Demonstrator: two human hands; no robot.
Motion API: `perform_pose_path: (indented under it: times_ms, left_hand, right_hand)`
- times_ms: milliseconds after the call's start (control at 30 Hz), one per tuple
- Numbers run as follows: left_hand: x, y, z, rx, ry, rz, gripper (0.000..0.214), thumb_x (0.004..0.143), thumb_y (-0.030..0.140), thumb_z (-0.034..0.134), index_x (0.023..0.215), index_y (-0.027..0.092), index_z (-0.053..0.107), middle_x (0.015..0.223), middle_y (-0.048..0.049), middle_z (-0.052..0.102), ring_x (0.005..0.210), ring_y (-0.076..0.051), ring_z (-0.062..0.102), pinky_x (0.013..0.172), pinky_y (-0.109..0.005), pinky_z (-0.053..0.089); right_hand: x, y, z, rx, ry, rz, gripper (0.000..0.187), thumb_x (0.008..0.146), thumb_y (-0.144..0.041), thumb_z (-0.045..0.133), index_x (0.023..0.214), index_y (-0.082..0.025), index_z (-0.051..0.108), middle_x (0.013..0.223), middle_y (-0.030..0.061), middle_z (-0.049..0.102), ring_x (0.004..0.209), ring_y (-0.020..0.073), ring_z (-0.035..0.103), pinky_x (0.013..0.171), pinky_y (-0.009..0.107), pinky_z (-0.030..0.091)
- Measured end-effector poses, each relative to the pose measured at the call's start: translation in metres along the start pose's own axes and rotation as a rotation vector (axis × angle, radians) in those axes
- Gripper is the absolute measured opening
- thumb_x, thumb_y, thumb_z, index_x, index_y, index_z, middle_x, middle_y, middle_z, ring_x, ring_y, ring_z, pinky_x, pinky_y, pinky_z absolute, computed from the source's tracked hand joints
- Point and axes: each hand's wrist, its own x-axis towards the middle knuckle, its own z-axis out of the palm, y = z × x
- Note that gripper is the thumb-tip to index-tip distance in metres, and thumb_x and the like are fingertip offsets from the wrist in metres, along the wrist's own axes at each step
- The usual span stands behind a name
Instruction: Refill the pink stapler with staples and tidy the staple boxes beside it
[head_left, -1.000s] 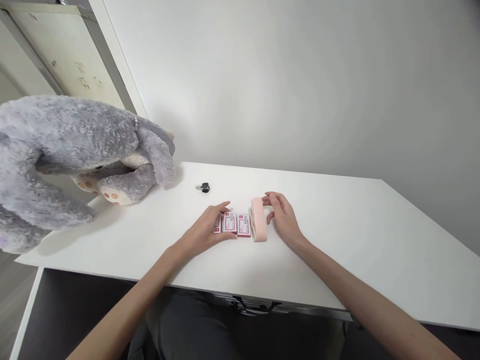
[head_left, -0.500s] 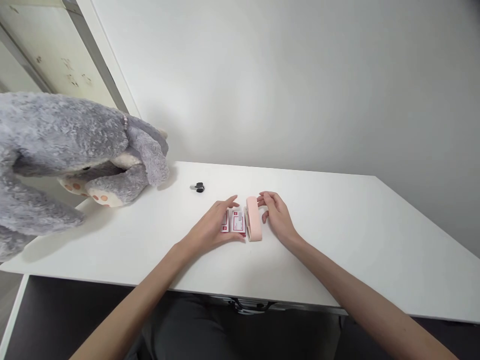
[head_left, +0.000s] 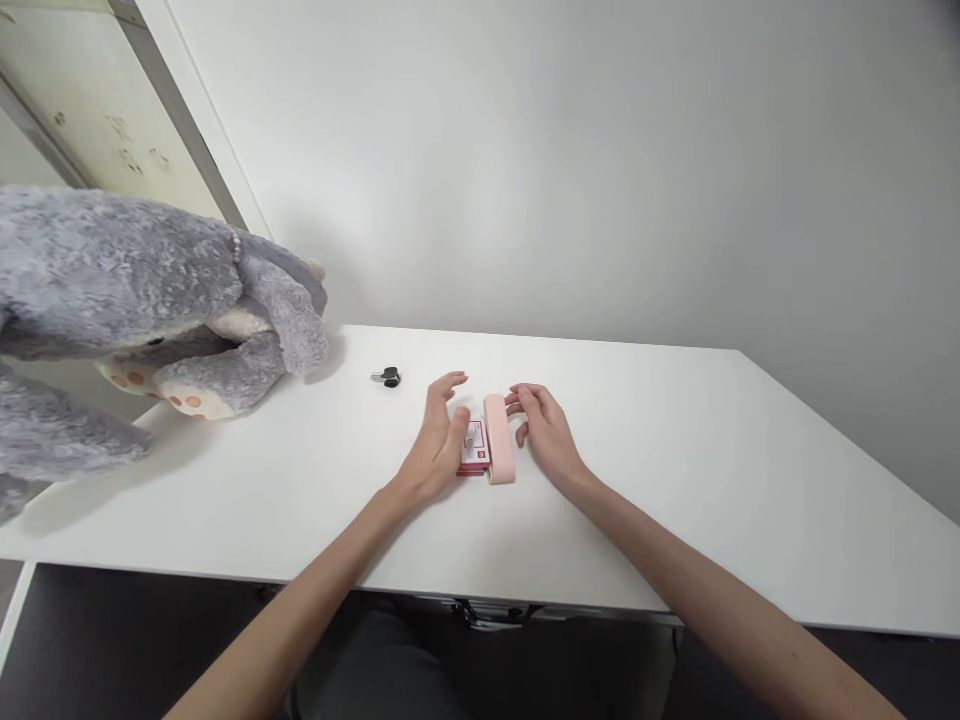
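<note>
Small red-and-white boxes (head_left: 475,447) lie on the white table (head_left: 675,480), pushed up against the left side of a pale pink oblong case (head_left: 498,451). My left hand (head_left: 439,440) rests over the boxes with its fingers stretched out, covering most of them. On the case's right side, my right hand (head_left: 542,432) has loosely curved fingers with the tips touching the far end of the case.
A large grey plush animal (head_left: 142,300) lies on the table's left end, its paws facing me. A small black and silver object (head_left: 388,377) sits between the plush and my hands. A white wall rises behind the table.
My left hand has slid right, pushing the spread boxes together against the pink case until only one shows. The right hand has stayed at the case.
</note>
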Motion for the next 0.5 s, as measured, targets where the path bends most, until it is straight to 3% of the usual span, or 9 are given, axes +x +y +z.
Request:
perform_pose_path:
  times_ms: [100,233,333,400,500]
  left_hand:
    - [-0.007,-0.004,-0.011,0.021,-0.003,-0.11,0.041,0.111,0.049,0.031,0.139,0.025,0.049,0.157,-0.0122,0.049,0.151,-0.024,0.043,0.127,-0.047,0.035]
    - [-0.021,-0.01,-0.028,0.084,-0.083,-0.113,0.042,0.104,0.049,0.051,0.138,0.023,0.051,0.147,-0.0125,0.057,0.141,-0.027,0.052,0.121,-0.047,0.041]
    - [-0.027,-0.013,-0.037,0.093,-0.082,-0.176,0.038,0.105,0.049,0.047,0.13,0.021,0.054,0.117,-0.0088,0.067,0.11,-0.023,0.064,0.101,-0.042,0.051]
    - [-0.029,-0.012,-0.038,0.028,-0.135,-0.235,0.035,0.107,0.05,0.041,0.125,0.022,0.052,0.092,-0.0021,0.065,0.087,-0.019,0.063,0.085,-0.037,0.051]
    - [-0.029,-0.009,-0.037,-0.098,-0.234,-0.267,0.03,0.108,0.049,0.04,0.122,0.024,0.047,0.081,0.0028,0.061,0.077,-0.017,0.059,0.077,-0.032,0.047]
  right_hand:
    - [-0.001,0.0,0.001,-0.009,-0.02,0.012,0.044,0.097,-0.066,0.055,0.11,-0.025,0.063,0.113,0.0077,0.071,0.097,0.0233,0.071,0.051,0.027,0.049]
    - [-0.004,-0.001,0.002,-0.033,-0.049,0.023,0.043,0.097,-0.066,0.055,0.111,-0.026,0.064,0.115,0.0065,0.07,0.09,0.0202,0.069,0.054,0.027,0.051]
    - [-0.005,-0.002,0.002,-0.044,-0.046,0.041,0.043,0.097,-0.066,0.056,0.11,-0.026,0.064,0.115,0.0054,0.068,0.08,0.017,0.066,0.055,0.028,0.051]
    - [-0.006,-0.001,0.001,-0.048,-0.034,0.068,0.043,0.096,-0.066,0.057,0.108,-0.026,0.062,0.106,0.0033,0.066,0.069,0.0141,0.062,0.054,0.028,0.051]
    - [-0.006,0.002,0.001,-0.041,-0.014,0.106,0.041,0.095,-0.067,0.058,0.104,-0.026,0.058,0.093,-0.002,0.06,0.055,0.0099,0.053,0.052,0.029,0.049]
